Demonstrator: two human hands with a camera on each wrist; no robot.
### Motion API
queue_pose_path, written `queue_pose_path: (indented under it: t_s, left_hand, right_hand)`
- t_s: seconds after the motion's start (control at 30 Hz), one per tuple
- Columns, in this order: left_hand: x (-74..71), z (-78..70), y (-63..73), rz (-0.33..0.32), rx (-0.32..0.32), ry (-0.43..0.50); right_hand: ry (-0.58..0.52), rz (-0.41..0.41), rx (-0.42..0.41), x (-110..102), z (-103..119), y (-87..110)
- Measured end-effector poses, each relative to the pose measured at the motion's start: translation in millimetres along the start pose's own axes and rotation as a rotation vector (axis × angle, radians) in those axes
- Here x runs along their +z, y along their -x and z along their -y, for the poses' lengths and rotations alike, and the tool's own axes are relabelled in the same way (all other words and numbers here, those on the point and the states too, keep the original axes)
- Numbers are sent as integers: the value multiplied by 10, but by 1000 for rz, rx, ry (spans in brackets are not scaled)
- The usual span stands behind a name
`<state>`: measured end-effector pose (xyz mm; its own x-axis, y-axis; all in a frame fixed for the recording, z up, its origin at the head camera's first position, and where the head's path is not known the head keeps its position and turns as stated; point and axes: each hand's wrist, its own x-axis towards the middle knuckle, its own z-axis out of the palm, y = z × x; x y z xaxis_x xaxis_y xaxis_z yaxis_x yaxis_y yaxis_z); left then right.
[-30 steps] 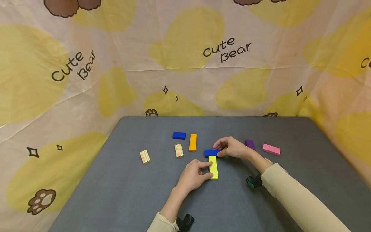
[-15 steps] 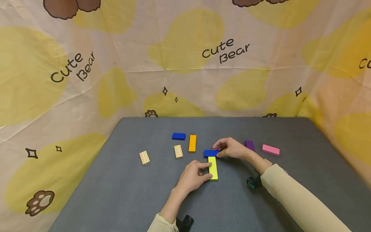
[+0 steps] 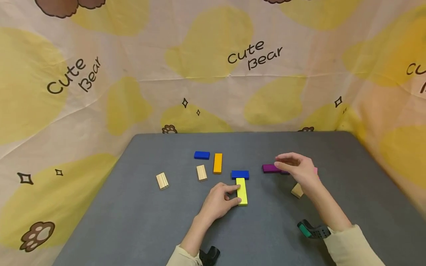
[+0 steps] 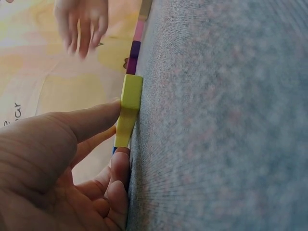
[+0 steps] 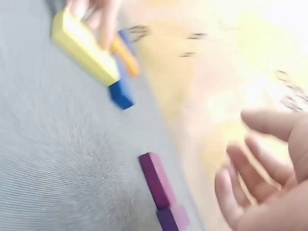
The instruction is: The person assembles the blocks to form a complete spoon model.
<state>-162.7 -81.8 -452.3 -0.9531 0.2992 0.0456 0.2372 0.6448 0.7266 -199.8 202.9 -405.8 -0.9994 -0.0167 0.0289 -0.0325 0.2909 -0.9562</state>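
A yellow block [image 3: 242, 194] lies lengthwise on the grey table, its far end meeting a blue block [image 3: 240, 174] set crosswise. My left hand [image 3: 216, 202] touches the yellow block's left side with thumb and index fingertips apart along it; its other fingers are bent, as the left wrist view also shows. My right hand [image 3: 297, 170] is raised above the table with fingers loosely curved and nothing in them. In the head view it overlaps a magenta block [image 3: 270, 168] and a dark purple block [image 5: 168, 219], which lie end to end in the right wrist view.
Left of the middle lie another blue block [image 3: 202, 155], an orange block [image 3: 217, 163] and two striped wooden blocks, one nearer [image 3: 201, 173] and one farther left [image 3: 162, 181]. Near my right wrist are a plain wooden block [image 3: 297, 190] and a partly hidden pink block [image 3: 315, 170].
My right hand has let go of the crosswise blue block and moved right, over the purple blocks. The magenta block has come into view. My left hand stays at the yellow block.
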Motion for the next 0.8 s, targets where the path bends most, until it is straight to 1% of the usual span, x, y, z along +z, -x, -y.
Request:
queue_pose_path:
  t_s: [0.1,0.17,0.23,0.3,0.4,0.53,0.7,0.8]
  left_hand:
    - [-14,-4,5,-2,0,-5]
    - [-14,-2,4,-2,-3,-11]
    - [-11,-3,2,-2,-2,-18]
    - [-7,-7,3,-1,-2,-21]
    - [-14,-3,6,-4,-5,-21]
    - [-20,6,6,-15,-14,-17]
    - [-13,7,17,-4,-13,-16]
    - [-9,14,6,-1,-5,-14]
  right_hand:
    - [12,-163,47,-104,-44,286]
    - [37,-236,76,-146,-115,431]
    - [74,-277,102,-172,-195,535]
    - [100,-284,122,-188,-262,607]
    - [113,-256,136,-195,-326,645]
    - [128,-201,136,-212,-380,647]
    - [209,-185,161,-230,-478,644]
    - [228,-171,175,-240,-526,641]
